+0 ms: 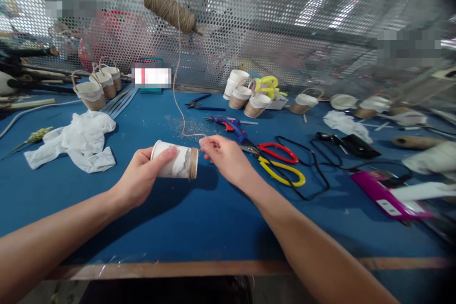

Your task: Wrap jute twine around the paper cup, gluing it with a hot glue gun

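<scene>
My left hand is wrapped round a white paper cup, which lies on its side in the air over the blue table. A narrow band of brown twine circles the cup's right end. Just right of the cup, my right hand pinches the loose length of twine. That strand runs up from the table to a spool of twine hanging on the perforated metal screen. Dark marks show on the cup's side under my left thumb.
Right of my hands lie a blue glue gun, scissors with red and yellow handles, and a black cord. Blue-handled pliers lie behind. Twine-wrapped cups stand at the back. White crumpled cloth lies left, a purple power strip right.
</scene>
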Available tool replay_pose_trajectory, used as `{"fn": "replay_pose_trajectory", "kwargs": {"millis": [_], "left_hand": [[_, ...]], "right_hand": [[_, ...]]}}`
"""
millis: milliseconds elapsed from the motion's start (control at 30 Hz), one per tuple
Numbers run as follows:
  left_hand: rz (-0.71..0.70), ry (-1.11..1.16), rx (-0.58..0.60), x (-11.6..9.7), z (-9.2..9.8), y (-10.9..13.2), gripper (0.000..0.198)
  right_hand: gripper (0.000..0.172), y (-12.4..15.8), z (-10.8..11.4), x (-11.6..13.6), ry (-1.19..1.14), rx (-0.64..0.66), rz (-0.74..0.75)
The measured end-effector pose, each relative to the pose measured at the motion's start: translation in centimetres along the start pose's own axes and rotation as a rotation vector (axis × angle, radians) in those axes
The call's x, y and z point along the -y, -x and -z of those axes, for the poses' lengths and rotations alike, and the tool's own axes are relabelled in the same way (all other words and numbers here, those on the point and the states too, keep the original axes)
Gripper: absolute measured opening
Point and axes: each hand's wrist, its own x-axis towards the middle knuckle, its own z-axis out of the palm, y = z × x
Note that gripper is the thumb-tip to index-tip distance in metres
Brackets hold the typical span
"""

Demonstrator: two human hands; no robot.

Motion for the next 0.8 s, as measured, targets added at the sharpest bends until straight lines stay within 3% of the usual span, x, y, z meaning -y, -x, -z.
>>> {"fn": "replay_pose_trajectory", "kwargs": {"millis": [200,333,467,567,667,733,800], "left_hand": [[0.009,0.035,-0.060,-0.1,0.0,-0.3,0.017],[-0.014,0.028,-0.036,0.0,0.0,-0.3,0.018],[-0.035,-0.004,-0.039,0.2,0.1,-0.3,0.019],[-0.084,-0.086,-0.038,0.4,0.3,-0.3,0.021],[-0.165,-0.215,-0.023,0.6,0.4,-0.1,0.023],[-0.215,-0.295,-0.026,0.6,0.5,0.0,0.024],[-0.255,-0.363,-0.033,0.6,0.4,0.1,0.025]], "right_hand": [[0.032,1.2,0.4,1.2,-0.013,0.076,0.072],[0.042,0.8,0.3,0.9,-0.055,-0.005,-0.023],[0.029,1.1,0.6,1.3,-0.014,0.004,-0.025],[0.041,1.6,0.7,1.4,0.016,0.007,0.022],[0.050,1.5,0.9,1.0,0.193,-0.114,0.131],[0.041,1.4,1.1,0.9,0.316,-0.224,0.228],[0.029,1.6,1.3,1.2,0.307,-0.174,0.254]]}}
